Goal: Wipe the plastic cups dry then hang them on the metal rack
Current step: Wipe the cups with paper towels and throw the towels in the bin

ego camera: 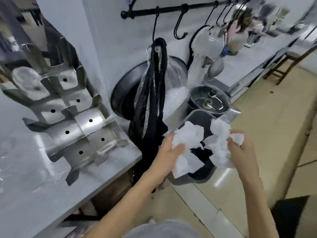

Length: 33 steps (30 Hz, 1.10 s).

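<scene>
The grey desk [106, 162] carries a shiny metal rack [72, 117] lying at about ten o'clock. One clear plastic cup [27, 81] sits in the rack's upper part.

Lidded pot [210, 102] beside black wok [122, 98].

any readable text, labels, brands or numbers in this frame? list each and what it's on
None readable.
Metal rack: bare steel with holes, no markings.
Pot lid: no legible brand.
Black bag on the rail hook: no print visible.
White tissue in the left hand and the right hand: blank.
Hanging items at the far right of the rail: too blurred to tell.
</scene>
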{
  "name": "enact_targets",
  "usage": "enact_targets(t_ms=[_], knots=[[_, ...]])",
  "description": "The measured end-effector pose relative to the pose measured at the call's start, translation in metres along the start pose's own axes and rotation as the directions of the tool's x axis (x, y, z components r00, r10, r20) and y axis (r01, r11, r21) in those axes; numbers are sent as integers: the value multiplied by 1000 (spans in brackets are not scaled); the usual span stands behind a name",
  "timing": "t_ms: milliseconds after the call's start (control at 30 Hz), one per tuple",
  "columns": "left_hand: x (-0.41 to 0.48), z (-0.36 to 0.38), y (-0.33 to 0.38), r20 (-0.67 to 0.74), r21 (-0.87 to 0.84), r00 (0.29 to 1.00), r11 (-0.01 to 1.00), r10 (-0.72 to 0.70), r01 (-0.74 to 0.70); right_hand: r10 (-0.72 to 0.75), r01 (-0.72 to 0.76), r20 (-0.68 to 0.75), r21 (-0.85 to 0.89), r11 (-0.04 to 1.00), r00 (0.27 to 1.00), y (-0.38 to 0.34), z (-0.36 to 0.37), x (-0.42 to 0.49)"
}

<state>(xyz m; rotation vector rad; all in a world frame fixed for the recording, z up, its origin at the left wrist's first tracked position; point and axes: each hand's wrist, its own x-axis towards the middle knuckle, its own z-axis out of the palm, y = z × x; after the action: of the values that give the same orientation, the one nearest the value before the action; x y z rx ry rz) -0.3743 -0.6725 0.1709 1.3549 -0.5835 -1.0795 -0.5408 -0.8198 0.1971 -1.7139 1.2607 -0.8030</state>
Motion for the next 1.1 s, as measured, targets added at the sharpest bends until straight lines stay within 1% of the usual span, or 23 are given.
enact_targets(t_ms=[67, 100, 133, 167, 200, 267, 400, 467, 533, 600, 633, 700, 733, 800, 833, 867, 967, 1033, 1100], knots=[[36, 25, -12, -52, 295, 999, 955, 5, 11, 32, -5, 123, -211, 977, 992, 13, 13, 33], [50, 34, -17, -69, 378, 998, 925, -10, 35, 82, -19, 184, -318, 948, 979, 21, 23, 48], [62, 41, -23, -87, 424, 996, 903, -35, 68, 140, -33, 247, -396, 918, 959, 27, 32, 59], [72, 45, -28, -102, 448, 994, 890, -48, 89, 185, -33, 309, -437, 899, 933, 33, 42, 68], [79, 47, -34, -112, 456, 992, 884, -52, 98, 204, -19, 361, -455, 891, 910, 38, 49, 73], [89, 49, -43, -111, 471, 992, 876, -60, 106, 192, 40, 424, -481, 876, 885, 48, 60, 80], [93, 48, -51, -80, 551, 992, 825, -98, 126, 202, 106, 495, -526, 844, 845, 62, 66, 89], [94, 47, -51, -45, 634, 994, 766, -97, 104, 208, 192, 565, -566, 802, 799, 64, 66, 93], [93, 43, -50, -9, 730, 992, 677, -130, 95, 177, 254, 617, -545, 799, 767, 65, 65, 94], [88, 38, -51, 1, 802, 989, 590, -147, 87, 123, 245, 618, -477, 844, 777, 69, 63, 92], [85, 36, -52, -17, 833, 994, 548, -110, 75, 90, 245, 602, -452, 858, 794, 72, 63, 92], [74, 30, -52, -70, 895, 996, 444, 63, 35, 38, 263, 553, -454, 851, 832, 78, 61, 89], [70, 28, -52, -70, 926, 986, 378, 148, 9, 12, 279, 521, -477, 833, 853, 80, 60, 86], [66, 25, -53, 3, 965, 968, 254, 252, -69, -64, 333, 457, -538, 774, 887, 80, 62, 79], [66, 24, -53, 45, 970, 959, 218, 281, -110, -113, 365, 437, -550, 751, 892, 80, 64, 75], [68, 23, -52, 69, 967, 950, 213, 306, -138, -153, 390, 428, -547, 741, 891, 79, 66, 73], [75, 19, -48, 70, 949, 928, 261, 366, -175, -195, 405, 413, -516, 755, 890, 77, 70, 72], [78, 14, -46, 64, 942, 927, 283, 369, -178, -215, 392, 385, -474, 788, 898, 75, 71, 75], [80, 12, -45, 74, 946, 930, 270, 360, -181, -233, 387, 370, -427, 817, 899, 72, 72, 77]])
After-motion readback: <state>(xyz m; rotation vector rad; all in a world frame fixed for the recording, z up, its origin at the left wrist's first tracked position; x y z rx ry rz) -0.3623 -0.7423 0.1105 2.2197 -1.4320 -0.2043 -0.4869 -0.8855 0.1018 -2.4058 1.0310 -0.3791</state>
